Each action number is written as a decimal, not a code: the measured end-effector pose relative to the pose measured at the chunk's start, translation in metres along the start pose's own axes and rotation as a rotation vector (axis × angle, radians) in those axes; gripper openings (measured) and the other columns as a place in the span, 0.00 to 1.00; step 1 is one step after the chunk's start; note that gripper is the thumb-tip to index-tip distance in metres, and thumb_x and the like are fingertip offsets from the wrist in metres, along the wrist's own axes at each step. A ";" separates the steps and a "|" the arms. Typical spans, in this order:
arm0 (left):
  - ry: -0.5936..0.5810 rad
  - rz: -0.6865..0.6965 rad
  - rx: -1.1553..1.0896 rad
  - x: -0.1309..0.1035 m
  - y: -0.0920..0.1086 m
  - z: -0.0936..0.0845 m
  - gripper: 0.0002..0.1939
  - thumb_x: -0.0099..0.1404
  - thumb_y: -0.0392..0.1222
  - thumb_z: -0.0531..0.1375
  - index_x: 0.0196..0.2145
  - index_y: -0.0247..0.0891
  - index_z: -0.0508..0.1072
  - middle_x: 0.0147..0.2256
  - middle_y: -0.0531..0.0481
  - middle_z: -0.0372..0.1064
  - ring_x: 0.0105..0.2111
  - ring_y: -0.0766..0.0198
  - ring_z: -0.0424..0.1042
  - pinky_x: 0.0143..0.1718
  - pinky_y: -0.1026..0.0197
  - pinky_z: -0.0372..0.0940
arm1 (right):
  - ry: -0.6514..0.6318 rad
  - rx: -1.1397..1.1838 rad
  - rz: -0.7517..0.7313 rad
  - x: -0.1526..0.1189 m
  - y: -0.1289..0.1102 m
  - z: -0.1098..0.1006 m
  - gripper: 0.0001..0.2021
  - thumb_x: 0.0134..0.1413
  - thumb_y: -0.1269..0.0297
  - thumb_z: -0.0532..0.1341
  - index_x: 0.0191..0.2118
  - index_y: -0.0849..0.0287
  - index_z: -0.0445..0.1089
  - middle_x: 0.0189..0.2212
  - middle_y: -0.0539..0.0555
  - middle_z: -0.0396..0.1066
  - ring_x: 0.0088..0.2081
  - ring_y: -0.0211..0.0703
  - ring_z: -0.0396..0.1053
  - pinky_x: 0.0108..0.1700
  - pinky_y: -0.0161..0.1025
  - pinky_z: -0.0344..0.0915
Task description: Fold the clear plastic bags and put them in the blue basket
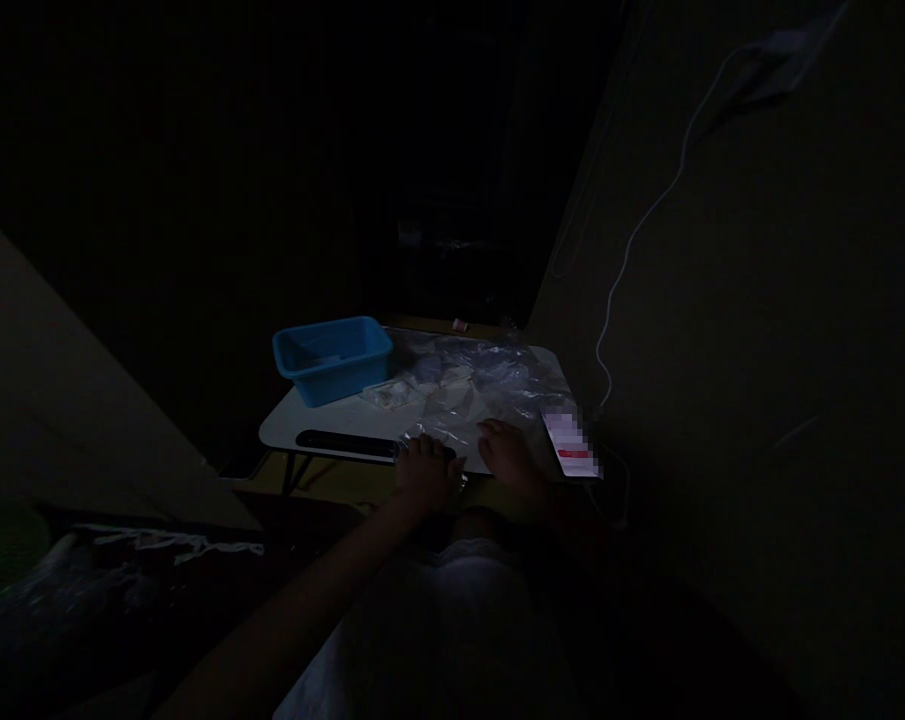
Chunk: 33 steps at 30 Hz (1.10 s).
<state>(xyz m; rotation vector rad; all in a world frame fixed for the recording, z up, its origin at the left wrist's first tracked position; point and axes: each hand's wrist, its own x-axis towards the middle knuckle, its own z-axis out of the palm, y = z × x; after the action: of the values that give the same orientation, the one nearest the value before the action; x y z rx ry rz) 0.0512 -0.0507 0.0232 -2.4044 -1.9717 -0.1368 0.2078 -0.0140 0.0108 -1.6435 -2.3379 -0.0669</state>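
At the front edge of a small white table [347,418], my left hand [422,468] lies palm down on clear crinkled plastic [441,432]. Its fingers stretch forward and its thumb stands apart to the right. Just to the right, my right hand [506,452] rests by the same edge with its fingers apart, reaching forward and left; I see nothing held in it. Beyond the hands, more clear plastic wrap [501,365] spreads over the tabletop. A pale crumpled packet [392,393] lies among it, too dim to name exactly.
A blue plastic basin [339,375] stands at the table's back left. A lit phone [570,440] lies at the right edge, near a white cable [632,235] hanging from the wall. A dark slot [347,443] runs along the table's front. The room is very dark.
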 end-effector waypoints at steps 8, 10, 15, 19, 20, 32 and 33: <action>0.025 0.121 0.016 0.006 -0.009 -0.019 0.21 0.64 0.46 0.43 0.35 0.31 0.72 0.36 0.38 0.67 0.39 0.54 0.65 0.38 0.54 0.60 | -0.128 -0.039 -0.127 0.006 0.009 0.009 0.20 0.57 0.62 0.47 0.54 0.59 0.57 0.56 0.59 0.55 0.57 0.46 0.50 0.54 0.48 0.47; 0.019 0.192 0.010 0.018 -0.014 -0.018 0.15 0.62 0.40 0.48 0.35 0.30 0.72 0.36 0.38 0.67 0.40 0.55 0.65 0.39 0.56 0.60 | -0.148 -0.035 -0.163 0.009 0.013 0.007 0.20 0.57 0.62 0.47 0.55 0.58 0.56 0.56 0.58 0.54 0.57 0.45 0.49 0.55 0.50 0.45; -0.036 0.420 -0.047 0.046 -0.017 0.002 0.17 0.56 0.29 0.50 0.44 0.25 0.67 0.46 0.36 0.63 0.49 0.58 0.60 0.48 0.60 0.57 | -0.166 -0.042 -0.235 0.015 0.020 0.002 0.20 0.56 0.64 0.47 0.55 0.55 0.55 0.57 0.56 0.53 0.58 0.43 0.48 0.56 0.50 0.43; 0.022 0.480 -0.032 0.047 -0.019 0.021 0.20 0.61 0.34 0.48 0.50 0.26 0.61 0.51 0.35 0.59 0.54 0.56 0.53 0.53 0.54 0.51 | -0.160 -0.042 -0.227 0.016 0.026 0.001 0.20 0.56 0.63 0.48 0.55 0.54 0.56 0.57 0.56 0.53 0.58 0.44 0.47 0.56 0.51 0.43; 0.038 0.451 -0.029 0.045 -0.019 0.024 0.20 0.62 0.37 0.47 0.51 0.26 0.59 0.52 0.35 0.57 0.55 0.55 0.52 0.53 0.53 0.51 | -0.149 -0.036 -0.212 0.015 0.026 0.001 0.20 0.56 0.63 0.48 0.54 0.55 0.57 0.57 0.56 0.54 0.58 0.45 0.48 0.56 0.52 0.43; 0.042 0.182 -0.026 0.020 0.000 0.033 0.29 0.65 0.50 0.39 0.57 0.28 0.52 0.58 0.35 0.45 0.59 0.51 0.43 0.56 0.49 0.44 | -0.139 -0.028 -0.280 0.045 -0.001 0.008 0.20 0.53 0.70 0.47 0.52 0.59 0.59 0.55 0.56 0.57 0.58 0.43 0.48 0.55 0.51 0.43; 0.031 0.175 -0.028 0.019 0.000 0.033 0.29 0.65 0.51 0.39 0.57 0.28 0.52 0.58 0.35 0.45 0.59 0.51 0.43 0.56 0.49 0.44 | -0.137 -0.045 -0.270 0.049 -0.002 0.009 0.20 0.53 0.70 0.46 0.52 0.59 0.59 0.55 0.56 0.57 0.58 0.43 0.48 0.55 0.51 0.44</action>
<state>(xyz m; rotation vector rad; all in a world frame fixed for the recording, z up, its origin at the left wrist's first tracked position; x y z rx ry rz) 0.0568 -0.0295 -0.0081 -2.5603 -1.7482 -0.1965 0.1888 0.0324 0.0148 -1.3813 -2.6680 -0.0644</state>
